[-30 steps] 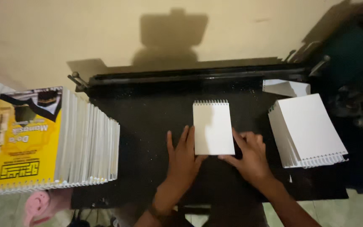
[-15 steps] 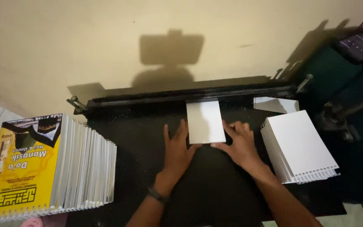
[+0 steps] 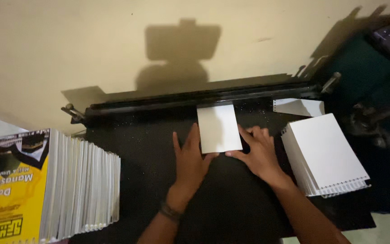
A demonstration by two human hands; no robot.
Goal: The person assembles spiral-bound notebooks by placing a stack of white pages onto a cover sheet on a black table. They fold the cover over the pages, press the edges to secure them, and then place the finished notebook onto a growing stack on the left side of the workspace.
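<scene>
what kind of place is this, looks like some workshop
Probably a small print-finishing or bookbinding workshop. Both hands press a white sheet block against a long black punching machine, with a stack of punched white pads on one side and fanned yellow-covered booklets on the other.

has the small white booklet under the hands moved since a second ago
Yes. The small white booklet has slid away from the person, its far edge now tucked at the long black bar where a gap showed before.
</scene>
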